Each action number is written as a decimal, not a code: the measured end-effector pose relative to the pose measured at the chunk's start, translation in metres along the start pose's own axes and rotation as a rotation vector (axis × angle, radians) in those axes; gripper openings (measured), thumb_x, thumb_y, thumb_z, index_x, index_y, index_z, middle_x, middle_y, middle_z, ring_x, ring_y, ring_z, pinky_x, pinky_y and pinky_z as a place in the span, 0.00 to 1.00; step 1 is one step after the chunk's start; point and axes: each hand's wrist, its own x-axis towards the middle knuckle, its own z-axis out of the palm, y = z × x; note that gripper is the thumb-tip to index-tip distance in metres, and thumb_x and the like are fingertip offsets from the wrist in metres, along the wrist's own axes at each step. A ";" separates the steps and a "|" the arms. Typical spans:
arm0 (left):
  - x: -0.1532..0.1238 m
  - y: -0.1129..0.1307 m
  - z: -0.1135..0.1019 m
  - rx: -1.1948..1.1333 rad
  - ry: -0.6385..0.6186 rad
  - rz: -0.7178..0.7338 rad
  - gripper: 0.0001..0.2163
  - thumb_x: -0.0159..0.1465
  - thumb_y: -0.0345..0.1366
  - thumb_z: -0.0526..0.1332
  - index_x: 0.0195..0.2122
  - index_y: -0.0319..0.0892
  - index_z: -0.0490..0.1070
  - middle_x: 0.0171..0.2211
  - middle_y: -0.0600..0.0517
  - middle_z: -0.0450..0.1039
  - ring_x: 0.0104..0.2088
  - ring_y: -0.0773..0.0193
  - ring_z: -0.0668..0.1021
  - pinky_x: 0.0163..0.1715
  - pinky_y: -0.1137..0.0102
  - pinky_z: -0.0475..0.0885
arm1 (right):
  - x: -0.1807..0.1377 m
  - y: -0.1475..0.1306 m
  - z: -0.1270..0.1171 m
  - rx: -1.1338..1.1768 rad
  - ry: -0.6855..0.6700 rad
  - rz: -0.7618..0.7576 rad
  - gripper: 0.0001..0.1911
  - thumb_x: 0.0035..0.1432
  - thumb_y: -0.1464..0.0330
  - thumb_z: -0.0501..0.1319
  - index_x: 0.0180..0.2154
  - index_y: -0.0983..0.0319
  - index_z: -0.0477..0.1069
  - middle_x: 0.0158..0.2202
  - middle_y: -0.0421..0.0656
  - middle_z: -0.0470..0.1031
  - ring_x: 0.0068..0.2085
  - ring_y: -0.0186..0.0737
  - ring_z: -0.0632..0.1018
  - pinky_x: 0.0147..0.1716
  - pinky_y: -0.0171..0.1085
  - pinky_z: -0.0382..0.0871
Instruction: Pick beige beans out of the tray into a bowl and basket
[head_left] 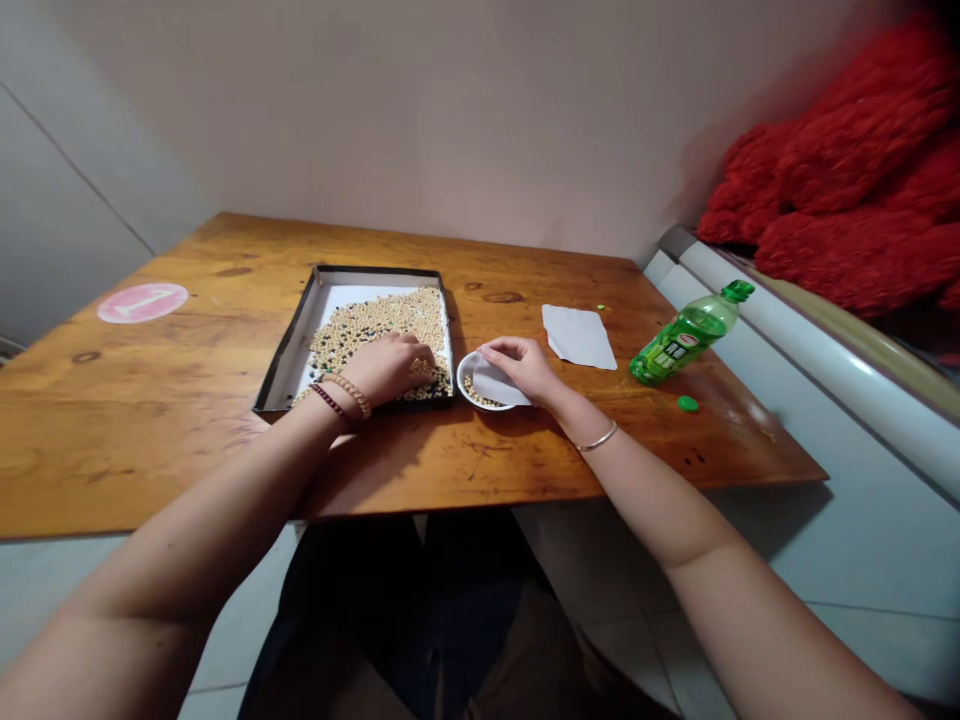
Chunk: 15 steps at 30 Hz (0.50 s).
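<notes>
my left hand (pixel 386 368) in mixed beans (pixel 421 312), box's (pixel 279 362) near-right corner — grip I can't tell | right hand (pixel 526 366) pinching paper (pixel 496 386) over bowl (pixel 460 381)

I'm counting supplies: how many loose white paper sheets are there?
2: one white sheet on the brown wooden table, another white sheet in the right hand over the round white bowl; others may be hidden.

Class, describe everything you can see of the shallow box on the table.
The shallow box is rectangular, dark-rimmed with pale inner walls, apparently cardboard. It lies flat and open-topped on the wooden table, left of the white bowl. Cream and black beans cover most of its white floor, leaving the far-left corner bare. The left hand reaches in among the beans, its wrist hiding part of the near side.
</notes>
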 end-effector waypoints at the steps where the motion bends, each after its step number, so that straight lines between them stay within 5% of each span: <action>1: 0.000 0.000 -0.001 -0.012 -0.015 0.012 0.12 0.62 0.46 0.57 0.39 0.46 0.74 0.38 0.49 0.73 0.39 0.59 0.73 0.38 0.67 0.67 | 0.000 0.000 0.000 0.016 -0.007 0.004 0.14 0.52 0.58 0.64 0.34 0.63 0.78 0.36 0.46 0.80 0.38 0.41 0.78 0.42 0.38 0.69; 10: -0.001 0.008 -0.007 0.034 0.014 0.025 0.10 0.64 0.41 0.54 0.34 0.44 0.73 0.35 0.50 0.74 0.37 0.59 0.74 0.34 0.68 0.66 | 0.002 0.007 0.000 -0.046 -0.014 -0.049 0.15 0.54 0.58 0.62 0.37 0.62 0.79 0.41 0.48 0.80 0.43 0.41 0.77 0.45 0.39 0.68; 15: 0.000 0.033 -0.012 -0.161 0.146 0.138 0.12 0.64 0.42 0.54 0.38 0.42 0.73 0.38 0.49 0.74 0.37 0.62 0.73 0.38 0.68 0.67 | 0.004 0.002 -0.006 0.011 -0.047 0.019 0.14 0.52 0.59 0.64 0.36 0.62 0.79 0.39 0.46 0.81 0.42 0.42 0.78 0.43 0.38 0.69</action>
